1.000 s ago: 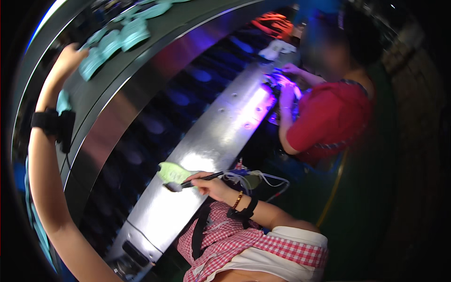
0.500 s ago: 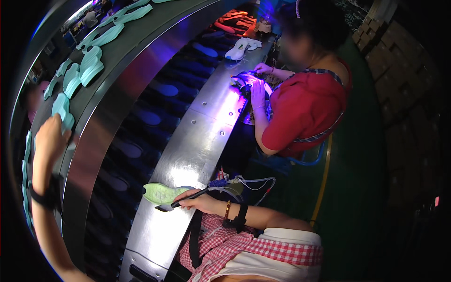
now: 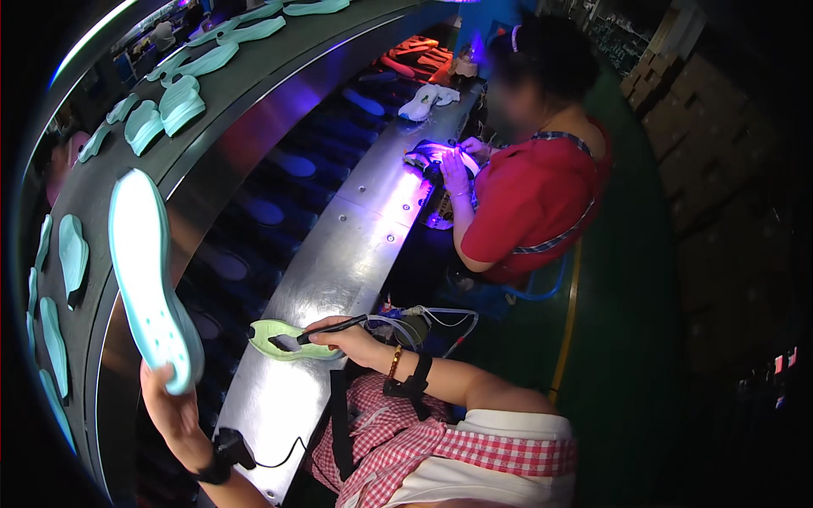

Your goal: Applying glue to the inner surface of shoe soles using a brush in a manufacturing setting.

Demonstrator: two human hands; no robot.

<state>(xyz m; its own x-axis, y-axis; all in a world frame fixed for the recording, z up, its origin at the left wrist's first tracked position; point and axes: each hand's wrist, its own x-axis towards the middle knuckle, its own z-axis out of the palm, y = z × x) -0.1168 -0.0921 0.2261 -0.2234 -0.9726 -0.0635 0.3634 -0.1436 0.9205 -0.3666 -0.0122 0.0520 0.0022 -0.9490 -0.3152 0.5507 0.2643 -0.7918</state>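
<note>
My left hand [image 3: 172, 408] grips the heel end of a pale aqua shoe sole [image 3: 146, 262], held raised beside the upper conveyor, its bright inner face toward me. Small marks show near the held end. In my right hand [image 3: 345, 337] is a black-handled brush [image 3: 331, 330], its flat head over a light green shoe sole [image 3: 269, 332]. That sole lies on the metal ledge in front of me; whether the bristles touch it I cannot tell. Thin clear tubing [image 3: 461, 315] runs behind the brush's handle end.
Several aqua soles lie on the upper conveyor belt [image 3: 95, 190]. Dark soles sit on a lower line beyond the metal ledge [image 3: 318, 254]. A co-worker in red [image 3: 542, 190] works under purple light at the ledge, with white shoe parts [image 3: 423, 103] farther along. Stacked cartons [image 3: 720, 161] stand right.
My left hand has taken an aqua sole off the upper belt and brought it nearer to me. My right hand's brush has shifted slightly up and left, onto the green sole.
</note>
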